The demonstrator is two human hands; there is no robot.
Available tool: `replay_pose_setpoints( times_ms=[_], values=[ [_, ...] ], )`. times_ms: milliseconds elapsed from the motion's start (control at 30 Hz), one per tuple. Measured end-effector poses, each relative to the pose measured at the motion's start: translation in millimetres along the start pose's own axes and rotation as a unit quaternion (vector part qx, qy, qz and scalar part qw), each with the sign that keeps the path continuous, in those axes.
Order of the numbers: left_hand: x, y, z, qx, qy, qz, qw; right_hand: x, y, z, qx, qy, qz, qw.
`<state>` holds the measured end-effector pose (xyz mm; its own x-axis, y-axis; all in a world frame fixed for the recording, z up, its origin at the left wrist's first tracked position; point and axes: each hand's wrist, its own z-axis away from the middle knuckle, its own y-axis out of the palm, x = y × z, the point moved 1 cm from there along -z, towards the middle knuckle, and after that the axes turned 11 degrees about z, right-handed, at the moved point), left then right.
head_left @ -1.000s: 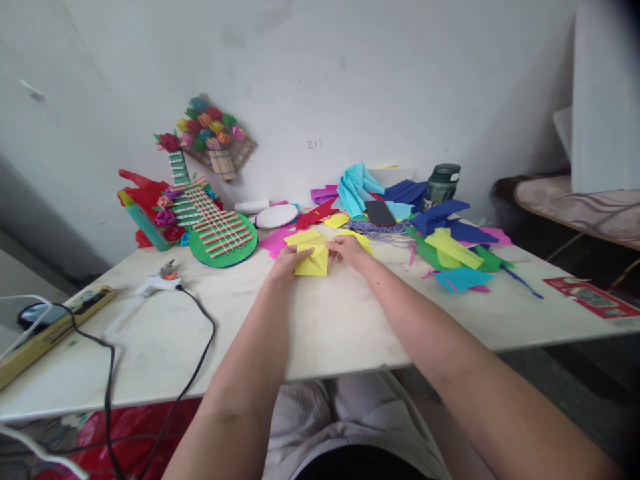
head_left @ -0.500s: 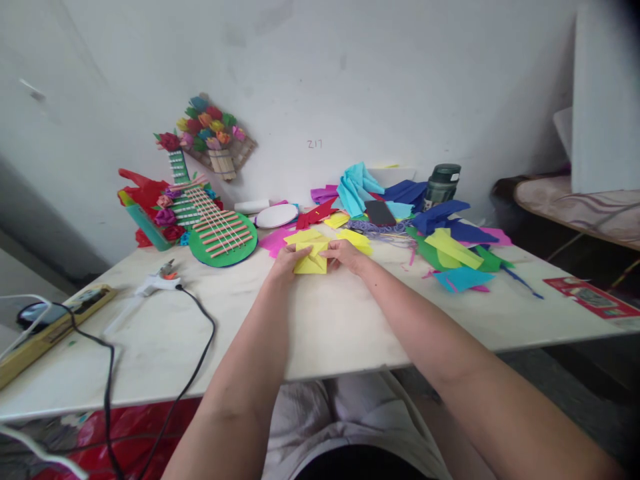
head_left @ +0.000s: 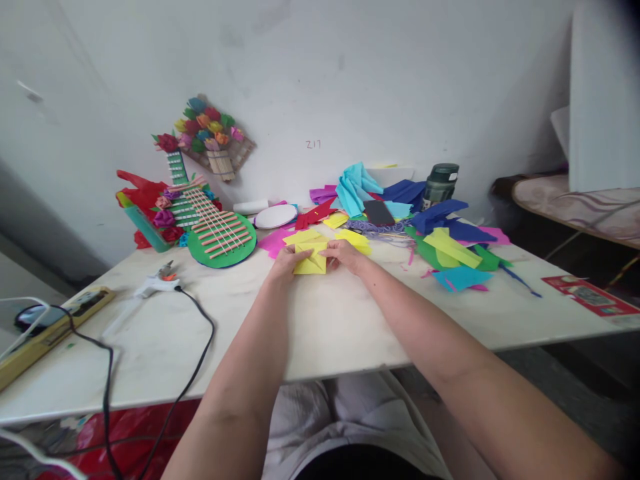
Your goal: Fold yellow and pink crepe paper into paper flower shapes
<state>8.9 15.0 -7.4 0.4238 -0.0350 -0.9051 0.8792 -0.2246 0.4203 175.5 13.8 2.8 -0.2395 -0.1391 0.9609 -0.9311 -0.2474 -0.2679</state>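
A square piece of yellow paper (head_left: 311, 261), with crease lines across it, is held out over the table in front of me. My left hand (head_left: 287, 259) pinches its left edge, thumb on top. On the opposite side, my right hand (head_left: 342, 255) grips the upper right edge between thumb and fingers. Just behind the hands lie more yellow paper sheets (head_left: 355, 240) and a pink sheet (head_left: 275, 243).
To the left stands a green paper guitar (head_left: 220, 240) with paper flowers. A white glue gun (head_left: 155, 285) and power strip (head_left: 55, 327) lie nearer. Coloured paper (head_left: 460, 250), a dark phone (head_left: 379, 213) and a flask (head_left: 442, 183) are to the right. The table (head_left: 340, 333) is pale.
Both hands keep their hold on the yellow paper in almost the same place. The whole view has shifted very slightly.
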Motion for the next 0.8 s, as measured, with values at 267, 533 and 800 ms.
replay_pose_setpoints(
  times_ms=[267,533,800],
  values=[
    [0.8,-0.1,-0.9,-0.001,-0.006,-0.026,1.000,3.2,5.1,1.5,-0.037,0.017,0.054,0.998],
    [0.4,1.1,1.4,0.022,-0.023,-0.032,0.999,3.5,6.9,0.5,-0.053,0.015,0.064,0.996],
    [0.0,1.9,1.3,0.016,-0.006,-0.053,0.998,5.2,6.6,2.4,-0.047,-0.005,0.053,0.998]
  ],
)
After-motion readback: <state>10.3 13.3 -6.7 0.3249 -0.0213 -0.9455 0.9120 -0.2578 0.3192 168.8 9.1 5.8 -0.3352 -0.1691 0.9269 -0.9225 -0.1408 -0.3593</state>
